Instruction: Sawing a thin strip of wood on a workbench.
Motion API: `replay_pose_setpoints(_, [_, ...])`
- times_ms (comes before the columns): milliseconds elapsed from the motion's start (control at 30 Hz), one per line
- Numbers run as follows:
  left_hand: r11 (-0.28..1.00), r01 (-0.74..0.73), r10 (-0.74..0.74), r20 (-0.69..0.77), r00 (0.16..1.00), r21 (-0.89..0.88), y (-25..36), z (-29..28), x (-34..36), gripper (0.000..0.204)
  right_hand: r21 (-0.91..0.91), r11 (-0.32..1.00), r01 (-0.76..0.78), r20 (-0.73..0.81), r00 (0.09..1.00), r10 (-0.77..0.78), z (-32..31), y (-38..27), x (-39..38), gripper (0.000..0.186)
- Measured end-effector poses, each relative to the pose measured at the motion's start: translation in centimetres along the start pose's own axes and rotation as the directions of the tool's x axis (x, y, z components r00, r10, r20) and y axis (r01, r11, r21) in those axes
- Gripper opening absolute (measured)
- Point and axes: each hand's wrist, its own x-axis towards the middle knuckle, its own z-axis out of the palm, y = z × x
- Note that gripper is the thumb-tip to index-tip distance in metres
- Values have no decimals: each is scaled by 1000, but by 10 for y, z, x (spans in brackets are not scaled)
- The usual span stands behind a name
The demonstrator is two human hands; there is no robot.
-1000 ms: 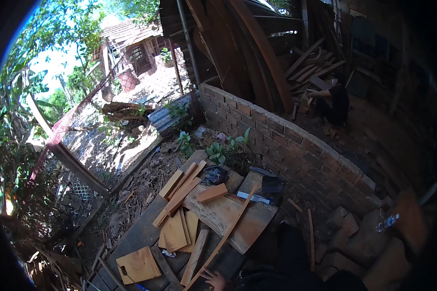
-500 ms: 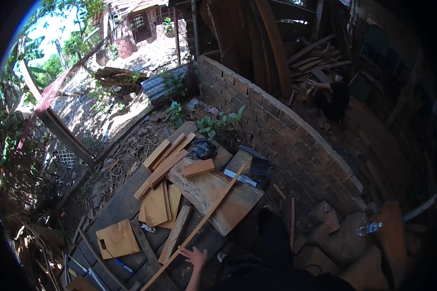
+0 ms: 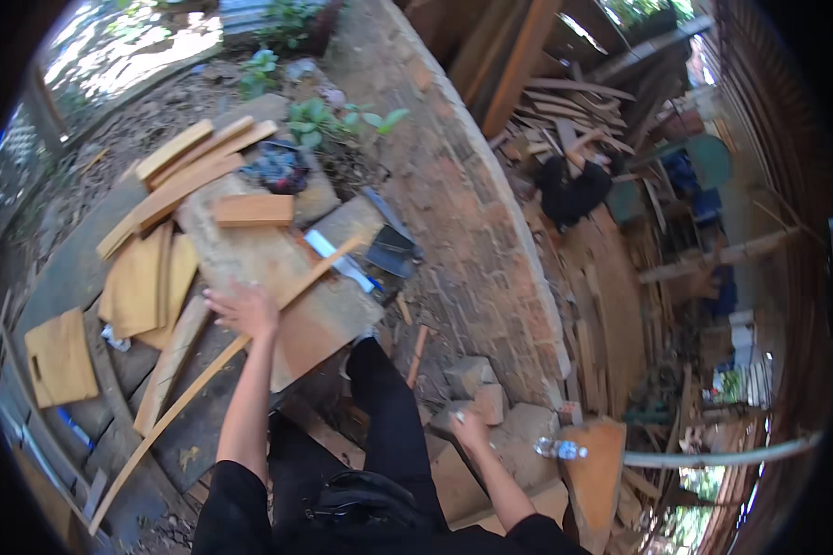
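My left hand is spread over a pale rough slab, just above a long thin wooden strip lying diagonally; whether it touches either is unclear. Near it are cut yellow boards, stacked lighter battens, a short wooden block, a white flat tool, a black metal piece and a dark cloth. My right hand is curled at the lower right beside broken blocks, with a small pale item at its fingertips, too blurred to name.
A low brick wall runs down the middle. Beyond it a person in black crouches by piled planks. A water bottle lies beside an orange-brown board. Plants grow by the wall; a metal pole crosses the lower right.
The view has tilted down and turned. My left hand has moved from the lower edge up over the slab. My right hand has come into view, and the crouching person has bent forward.
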Motion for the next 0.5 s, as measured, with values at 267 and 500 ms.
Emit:
replay_pose_setpoints(267, [987, 100, -109, 59, 992, 129, 2, 22, -12, 60, 349, 881, 319, -46, 945, -323, 0, -232, 56, 30])
replay_pose_setpoints(500, [986, 126, -140, 130, 982, 108, 5, 10, -10, 61, 376, 888, 264, 49, 951, -304, 32, -287, 80, 42])
